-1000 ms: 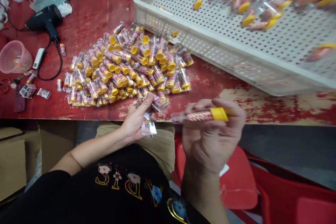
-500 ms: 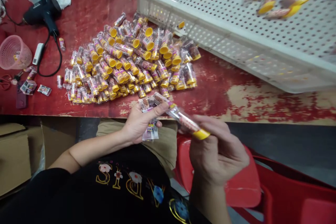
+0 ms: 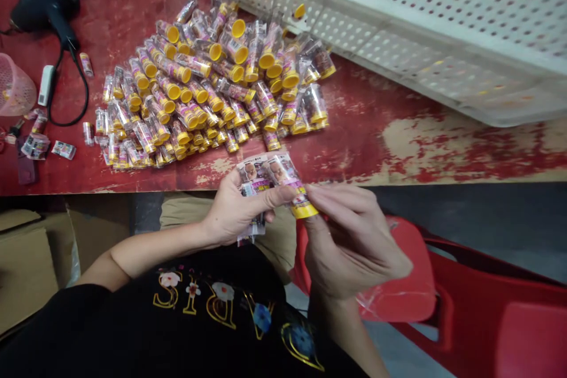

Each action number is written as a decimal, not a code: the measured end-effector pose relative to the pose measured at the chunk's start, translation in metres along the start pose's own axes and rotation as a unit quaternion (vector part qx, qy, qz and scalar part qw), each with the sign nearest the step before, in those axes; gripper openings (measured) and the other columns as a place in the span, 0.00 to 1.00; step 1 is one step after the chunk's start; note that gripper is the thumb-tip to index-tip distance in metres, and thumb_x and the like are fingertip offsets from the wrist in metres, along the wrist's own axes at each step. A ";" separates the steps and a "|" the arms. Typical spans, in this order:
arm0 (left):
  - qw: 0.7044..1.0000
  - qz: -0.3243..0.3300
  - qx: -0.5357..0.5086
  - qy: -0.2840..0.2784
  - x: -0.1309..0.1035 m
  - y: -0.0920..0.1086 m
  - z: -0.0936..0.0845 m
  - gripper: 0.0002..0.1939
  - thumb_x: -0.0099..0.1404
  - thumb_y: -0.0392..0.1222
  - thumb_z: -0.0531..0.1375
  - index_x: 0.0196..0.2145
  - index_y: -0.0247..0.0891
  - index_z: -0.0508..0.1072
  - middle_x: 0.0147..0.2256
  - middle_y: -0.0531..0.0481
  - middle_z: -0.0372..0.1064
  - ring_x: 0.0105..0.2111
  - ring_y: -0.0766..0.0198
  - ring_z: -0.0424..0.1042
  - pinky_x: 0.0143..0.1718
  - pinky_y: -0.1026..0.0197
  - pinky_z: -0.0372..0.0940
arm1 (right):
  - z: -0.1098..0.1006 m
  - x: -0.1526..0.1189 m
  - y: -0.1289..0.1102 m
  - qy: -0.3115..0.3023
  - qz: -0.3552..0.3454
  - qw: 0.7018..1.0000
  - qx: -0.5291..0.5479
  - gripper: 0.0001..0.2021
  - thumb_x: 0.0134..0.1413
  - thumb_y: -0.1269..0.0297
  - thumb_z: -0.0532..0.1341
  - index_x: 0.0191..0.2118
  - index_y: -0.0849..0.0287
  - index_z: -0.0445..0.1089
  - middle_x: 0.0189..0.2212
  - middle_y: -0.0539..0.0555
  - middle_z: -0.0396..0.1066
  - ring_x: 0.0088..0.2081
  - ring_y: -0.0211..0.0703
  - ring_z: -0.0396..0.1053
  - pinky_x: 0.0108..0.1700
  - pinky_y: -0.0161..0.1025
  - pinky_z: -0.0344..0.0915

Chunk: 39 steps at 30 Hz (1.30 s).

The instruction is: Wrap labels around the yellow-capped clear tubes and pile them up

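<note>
My left hand (image 3: 230, 207) is closed on a few flat printed plastic sleeves (image 3: 250, 172), its thumb laid across them. A clear tube with a yellow cap (image 3: 305, 211) sits within one printed sleeve (image 3: 283, 172), tilted, cap end toward me. My right hand (image 3: 354, 236) pinches this tube near its cap, and my left thumb touches the sleeve around it. Just beyond both hands, a large heap of yellow-capped tubes in printed sleeves (image 3: 195, 94) lies on the red table (image 3: 367, 147).
A white perforated crate (image 3: 376, 65) stands at the back right with a few yellow-capped tubes. To the left lie a black heat gun (image 3: 48, 3), a pink basket (image 3: 15, 85) and loose sleeves (image 3: 63, 149). A red plastic chair (image 3: 398, 289) is at my right, cardboard (image 3: 26, 271) at my left.
My right hand has moved left and brought the tube into the printed sleeve at my left hand. Most of the tube's clear body is now covered. The view has shifted slightly.
</note>
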State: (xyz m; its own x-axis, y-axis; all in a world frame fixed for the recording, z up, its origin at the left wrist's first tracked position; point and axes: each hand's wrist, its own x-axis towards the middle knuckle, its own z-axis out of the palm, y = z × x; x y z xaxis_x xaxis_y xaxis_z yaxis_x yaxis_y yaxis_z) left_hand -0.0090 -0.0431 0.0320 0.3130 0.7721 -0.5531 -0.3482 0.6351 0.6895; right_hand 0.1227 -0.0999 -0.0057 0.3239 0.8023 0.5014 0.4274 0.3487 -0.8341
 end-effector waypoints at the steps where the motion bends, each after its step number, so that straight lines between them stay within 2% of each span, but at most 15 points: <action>1: 1.000 0.012 0.003 0.000 -0.001 0.000 0.000 0.31 0.44 0.50 0.80 0.40 0.36 0.74 0.30 0.56 0.71 0.18 0.76 0.64 0.18 0.68 0.59 | 0.001 0.001 0.000 0.016 0.006 1.000 0.000 0.24 0.53 0.79 0.70 0.51 0.44 0.79 0.40 0.50 0.81 0.42 0.45 0.78 0.45 0.48 0.75; 4: 0.999 0.038 0.025 -0.005 -0.002 0.000 0.001 0.36 0.47 0.50 0.79 0.53 0.41 0.76 0.33 0.56 0.71 0.20 0.75 0.64 0.21 0.67 0.62 | 0.005 0.002 0.000 0.042 0.012 0.999 0.016 0.20 0.52 0.78 0.71 0.47 0.46 0.81 0.37 0.49 0.81 0.38 0.43 0.77 0.43 0.45 0.74; 7: 0.998 0.035 0.047 -0.005 -0.002 0.000 0.001 0.41 0.48 0.52 0.79 0.58 0.43 0.74 0.32 0.56 0.71 0.21 0.75 0.64 0.22 0.67 0.63 | 0.008 0.004 0.001 0.059 0.005 0.998 0.031 0.18 0.51 0.78 0.72 0.45 0.47 0.81 0.36 0.48 0.81 0.37 0.42 0.77 0.42 0.44 0.73; 15: 0.999 0.042 0.017 0.004 0.005 0.000 0.000 0.41 0.46 0.48 0.80 0.57 0.42 0.75 0.33 0.57 0.70 0.20 0.76 0.63 0.21 0.69 0.62 | 0.017 0.003 0.009 0.072 0.026 0.997 0.023 0.14 0.49 0.76 0.73 0.39 0.50 0.82 0.34 0.48 0.81 0.36 0.42 0.77 0.42 0.44 0.73; 19: 0.998 0.030 -0.022 0.044 0.015 -0.001 -0.002 0.37 0.49 0.50 0.78 0.54 0.39 0.75 0.35 0.54 0.73 0.22 0.75 0.65 0.21 0.69 0.63 | 0.028 0.014 0.012 0.087 0.063 0.993 0.057 0.15 0.51 0.77 0.72 0.41 0.49 0.82 0.34 0.48 0.81 0.36 0.42 0.77 0.41 0.42 0.72; 22: 0.992 -0.006 -0.091 0.087 0.026 0.003 -0.007 0.27 0.60 0.51 0.72 0.52 0.34 0.75 0.36 0.47 0.77 0.26 0.69 0.73 0.22 0.69 0.64 | 0.050 0.047 0.028 0.104 0.047 0.990 0.086 0.13 0.53 0.76 0.71 0.42 0.50 0.83 0.35 0.50 0.80 0.37 0.42 0.77 0.41 0.42 0.72; 24: 0.986 -0.023 -0.124 0.108 0.030 0.007 -0.013 0.21 0.68 0.46 0.66 0.53 0.33 0.74 0.38 0.43 0.79 0.31 0.63 0.78 0.22 0.68 0.65 | 0.075 0.079 0.042 0.097 -0.003 0.992 0.084 0.10 0.55 0.72 0.71 0.42 0.51 0.82 0.36 0.51 0.80 0.38 0.44 0.77 0.44 0.44 0.72; 26: 0.983 -0.028 -0.135 0.119 0.030 0.010 -0.020 0.18 0.71 0.41 0.62 0.56 0.32 0.72 0.39 0.40 0.80 0.34 0.60 0.81 0.23 0.68 0.65 | 0.104 0.110 0.056 0.077 -0.054 0.993 0.065 0.06 0.57 0.68 0.70 0.41 0.52 0.82 0.37 0.51 0.80 0.40 0.45 0.77 0.47 0.46 0.72; 29: 0.981 -0.019 -0.132 0.143 0.026 0.012 -0.028 0.17 0.71 0.38 0.62 0.56 0.33 0.71 0.41 0.39 0.81 0.35 0.60 0.81 0.23 0.68 0.66 | 0.139 0.140 0.067 -0.007 -0.119 0.993 0.012 0.05 0.62 0.65 0.66 0.38 0.53 0.81 0.36 0.52 0.80 0.42 0.45 0.75 0.51 0.49 0.70; 31: 0.977 -0.009 -0.126 0.171 0.024 0.013 -0.033 0.15 0.70 0.38 0.63 0.53 0.34 0.71 0.43 0.39 0.81 0.35 0.61 0.81 0.23 0.69 0.67 | 0.148 0.152 0.072 -0.103 -0.160 0.982 -0.017 0.07 0.65 0.66 0.62 0.41 0.54 0.80 0.39 0.53 0.80 0.44 0.45 0.74 0.56 0.50 0.68; 33: 0.975 -0.012 -0.114 0.190 0.025 0.015 -0.036 0.12 0.70 0.38 0.64 0.49 0.34 0.71 0.45 0.38 0.81 0.36 0.61 0.81 0.23 0.69 0.68 | 0.140 0.168 0.082 -0.171 -0.177 0.968 -0.038 0.12 0.66 0.67 0.60 0.50 0.55 0.78 0.47 0.56 0.79 0.51 0.45 0.73 0.61 0.49 0.66; 34: 0.976 -0.018 -0.105 0.191 0.027 0.016 -0.037 0.10 0.70 0.38 0.64 0.48 0.34 0.71 0.46 0.37 0.81 0.37 0.60 0.81 0.24 0.69 0.68 | 0.130 0.180 0.091 -0.180 -0.165 0.968 -0.060 0.14 0.66 0.67 0.59 0.54 0.56 0.75 0.51 0.57 0.77 0.54 0.45 0.72 0.61 0.48 0.65; 35: 0.977 -0.026 -0.097 0.189 0.028 0.018 -0.038 0.09 0.70 0.38 0.64 0.46 0.34 0.72 0.46 0.37 0.80 0.37 0.60 0.81 0.24 0.69 0.69 | 0.116 0.195 0.102 -0.174 -0.131 0.971 -0.103 0.16 0.66 0.68 0.57 0.56 0.58 0.74 0.53 0.59 0.76 0.56 0.45 0.71 0.61 0.47 0.66; 37: 0.979 -0.038 -0.085 0.181 0.033 0.020 -0.038 0.09 0.68 0.39 0.66 0.44 0.34 0.74 0.45 0.39 0.81 0.35 0.61 0.81 0.23 0.69 0.69 | 0.082 0.235 0.129 -0.140 -0.012 0.963 -0.231 0.16 0.66 0.69 0.54 0.54 0.62 0.74 0.52 0.62 0.75 0.55 0.46 0.70 0.59 0.45 0.66; 39: 0.979 -0.038 -0.083 0.180 0.037 0.021 -0.036 0.10 0.66 0.41 0.68 0.43 0.34 0.76 0.41 0.42 0.80 0.31 0.64 0.79 0.23 0.68 0.69 | 0.050 0.280 0.158 -0.121 0.110 0.925 -0.344 0.16 0.67 0.70 0.53 0.53 0.67 0.73 0.50 0.66 0.75 0.51 0.49 0.71 0.57 0.47 0.66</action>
State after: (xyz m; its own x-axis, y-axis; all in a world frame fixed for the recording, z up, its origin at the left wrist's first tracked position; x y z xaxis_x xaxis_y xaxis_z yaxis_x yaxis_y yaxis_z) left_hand -0.0359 -0.0005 0.0089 0.0229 0.6611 -0.7500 -0.4844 0.6636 0.5701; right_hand 0.2386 0.2043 -0.0087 0.3047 0.9309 0.2015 0.8365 -0.1604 -0.5239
